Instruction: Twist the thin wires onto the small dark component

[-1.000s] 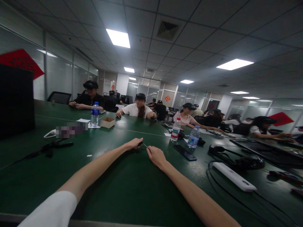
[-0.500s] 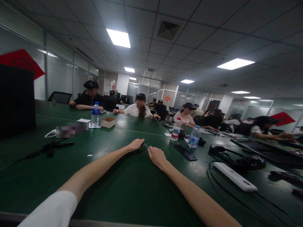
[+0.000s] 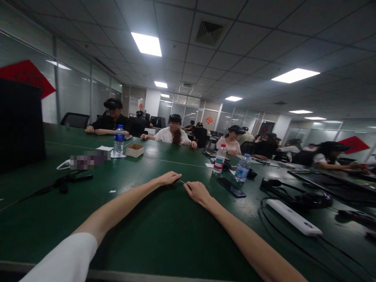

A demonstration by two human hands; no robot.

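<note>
Out over the green table [image 3: 164,227], my left hand [image 3: 169,178] is closed round the dark end of a small tool with a thin metal shaft [image 3: 182,181]. Its exact kind is too small to tell. The shaft runs right and slightly down to my right hand [image 3: 198,192], whose fingers are closed at its other end. Whether that hand grips something more is hidden under the fingers. The two hands are a small gap apart, with only the shaft between them.
Right of my hands lie a phone [image 3: 231,187], a bottle with a red cap [image 3: 219,158], a blue-capped bottle [image 3: 242,168], headphones [image 3: 311,194] and a white power bank [image 3: 293,217]. Left stand a small box [image 3: 134,150] and another bottle [image 3: 118,141]. Several people sit beyond.
The view has shifted very slightly. Both hands stay nearly in place, still holding the small tool between them. Across the table, a person's hand has drawn slightly inward.
</note>
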